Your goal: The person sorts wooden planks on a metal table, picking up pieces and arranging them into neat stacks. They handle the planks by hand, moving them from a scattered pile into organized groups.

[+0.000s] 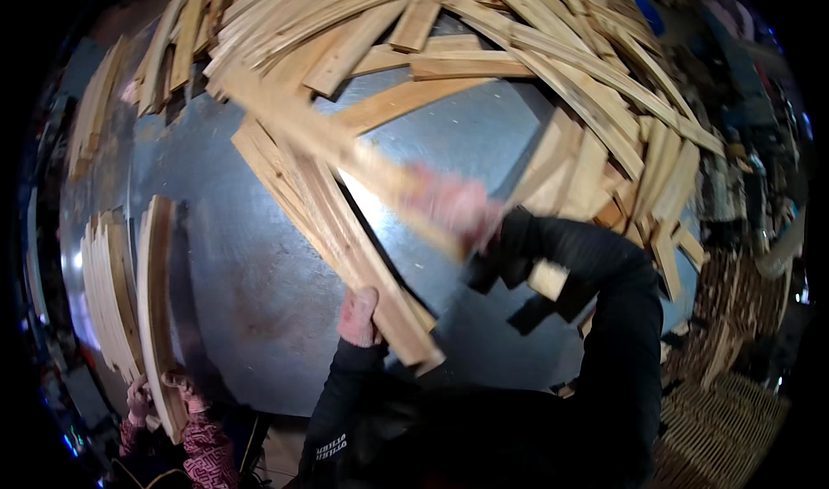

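My left hand (357, 316), in a pinkish glove with a black sleeve, is closed round the near end of a few pale wooden boards (324, 200). Those boards slant away over the metal table to the far left. In front of me my right hand (453, 204) is smeared by motion. It grips a single wooden board (294, 122), also blurred, which points up and left across the far ends of the left hand's boards. The right hand's fingers are not sharp enough to make out singly.
Loose boards (337, 14) lie heaped along the far side of the metal table (233, 290), with more boards (587, 161) at the right. A small wood block (547, 280) is by my right forearm. At lower left, a co-worker's hands (164, 394) hold boards (155, 308).
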`<state>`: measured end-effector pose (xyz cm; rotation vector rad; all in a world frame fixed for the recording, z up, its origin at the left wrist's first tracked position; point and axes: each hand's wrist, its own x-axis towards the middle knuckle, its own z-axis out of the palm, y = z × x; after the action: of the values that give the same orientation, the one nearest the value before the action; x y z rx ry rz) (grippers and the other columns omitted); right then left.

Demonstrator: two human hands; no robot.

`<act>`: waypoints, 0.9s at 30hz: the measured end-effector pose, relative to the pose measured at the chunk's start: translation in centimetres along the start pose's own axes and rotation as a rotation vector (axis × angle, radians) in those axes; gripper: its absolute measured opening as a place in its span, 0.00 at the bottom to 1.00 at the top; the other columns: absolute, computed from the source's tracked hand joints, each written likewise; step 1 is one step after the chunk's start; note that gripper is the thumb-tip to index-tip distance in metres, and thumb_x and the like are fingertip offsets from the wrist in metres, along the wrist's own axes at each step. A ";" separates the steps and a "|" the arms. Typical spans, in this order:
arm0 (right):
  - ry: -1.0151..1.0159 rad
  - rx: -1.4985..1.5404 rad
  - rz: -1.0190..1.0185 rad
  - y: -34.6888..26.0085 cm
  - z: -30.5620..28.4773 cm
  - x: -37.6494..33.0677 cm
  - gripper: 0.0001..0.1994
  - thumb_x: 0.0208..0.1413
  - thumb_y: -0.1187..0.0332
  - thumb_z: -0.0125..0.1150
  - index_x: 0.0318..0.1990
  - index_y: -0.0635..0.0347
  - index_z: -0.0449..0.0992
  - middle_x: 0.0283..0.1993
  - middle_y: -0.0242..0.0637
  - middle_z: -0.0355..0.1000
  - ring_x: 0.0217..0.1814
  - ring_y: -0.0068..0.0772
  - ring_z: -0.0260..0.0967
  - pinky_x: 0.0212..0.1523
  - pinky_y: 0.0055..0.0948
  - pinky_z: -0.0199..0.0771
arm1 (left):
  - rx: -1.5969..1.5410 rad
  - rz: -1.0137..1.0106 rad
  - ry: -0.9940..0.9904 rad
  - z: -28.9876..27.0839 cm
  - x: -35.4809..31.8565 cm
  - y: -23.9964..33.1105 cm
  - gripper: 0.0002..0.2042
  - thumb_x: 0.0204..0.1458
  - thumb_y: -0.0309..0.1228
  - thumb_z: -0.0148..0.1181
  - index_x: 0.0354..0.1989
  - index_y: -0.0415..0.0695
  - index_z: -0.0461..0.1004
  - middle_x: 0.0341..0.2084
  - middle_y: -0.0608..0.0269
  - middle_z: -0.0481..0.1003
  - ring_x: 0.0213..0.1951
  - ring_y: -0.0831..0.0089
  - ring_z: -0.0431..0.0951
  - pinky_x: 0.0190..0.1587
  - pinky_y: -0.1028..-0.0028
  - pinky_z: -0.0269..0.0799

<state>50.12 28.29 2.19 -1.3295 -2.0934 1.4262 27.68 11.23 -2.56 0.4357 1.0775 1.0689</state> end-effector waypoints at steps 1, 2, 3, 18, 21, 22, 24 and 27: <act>-0.032 0.589 0.013 -1.5 3.5 -2.7 0.28 0.66 0.53 0.51 0.66 0.60 0.62 0.68 0.50 0.61 0.65 0.44 0.63 0.63 0.36 0.64 | 0.041 0.062 -0.025 0.2 0.6 -1.7 0.30 0.59 0.45 0.57 0.63 0.37 0.61 0.52 0.52 0.72 0.54 0.61 0.73 0.58 0.61 0.69; -0.153 0.207 0.146 -2.9 4.8 -5.8 0.27 0.64 0.54 0.52 0.65 0.59 0.63 0.62 0.46 0.66 0.60 0.43 0.66 0.61 0.35 0.66 | -0.531 -0.069 -0.079 1.0 2.0 -3.5 0.33 0.59 0.51 0.57 0.62 0.37 0.61 0.58 0.52 0.66 0.58 0.60 0.69 0.59 0.61 0.69; -0.310 -0.218 0.234 -5.3 5.0 -7.2 0.26 0.63 0.56 0.54 0.65 0.59 0.64 0.56 0.43 0.71 0.55 0.41 0.69 0.59 0.34 0.67 | -0.639 -0.112 -0.096 0.3 1.0 -3.1 0.29 0.57 0.44 0.61 0.62 0.39 0.62 0.55 0.53 0.69 0.56 0.60 0.71 0.57 0.61 0.71; 0.366 -1.116 0.634 15.7 -27.0 -4.4 0.38 0.51 0.57 0.63 0.69 0.53 0.56 0.58 0.51 0.71 0.57 0.49 0.72 0.54 0.43 0.71 | -0.128 -0.108 0.264 6.1 -2.1 -4.3 0.25 0.50 0.36 0.65 0.53 0.37 0.66 0.38 0.55 0.75 0.39 0.61 0.79 0.42 0.61 0.80; 0.229 -0.675 0.463 16.8 -28.1 -4.8 0.31 0.54 0.63 0.61 0.65 0.61 0.60 0.47 0.51 0.76 0.50 0.40 0.76 0.50 0.38 0.75 | -0.167 -0.154 0.181 6.6 -2.4 -3.1 0.24 0.51 0.36 0.64 0.53 0.36 0.67 0.38 0.54 0.75 0.39 0.62 0.79 0.41 0.61 0.80; 0.153 -0.440 0.450 15.2 -26.7 -5.4 0.30 0.55 0.64 0.61 0.65 0.62 0.60 0.46 0.51 0.76 0.49 0.41 0.76 0.49 0.39 0.76 | -0.194 -0.154 0.142 6.6 -2.0 -3.1 0.24 0.52 0.35 0.63 0.54 0.36 0.66 0.39 0.53 0.75 0.39 0.61 0.79 0.41 0.62 0.80; -0.039 0.363 0.414 10.3 -22.4 -8.0 0.30 0.56 0.63 0.61 0.64 0.64 0.61 0.43 0.52 0.76 0.46 0.45 0.76 0.46 0.42 0.78 | -0.193 -0.108 0.124 6.3 -2.1 -3.7 0.24 0.52 0.34 0.62 0.54 0.34 0.66 0.39 0.53 0.75 0.39 0.61 0.79 0.42 0.62 0.79; -0.253 1.180 0.337 3.0 -12.4 -10.4 0.28 0.57 0.58 0.65 0.61 0.62 0.64 0.43 0.54 0.74 0.40 0.45 0.77 0.39 0.40 0.82 | -0.125 -0.098 0.153 4.3 -1.7 -6.3 0.25 0.52 0.33 0.62 0.56 0.32 0.66 0.42 0.52 0.75 0.40 0.61 0.79 0.45 0.64 0.78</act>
<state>65.47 27.51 8.13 -0.9802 -0.7204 2.4451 34.35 7.68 -4.44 0.2020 1.1476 1.0882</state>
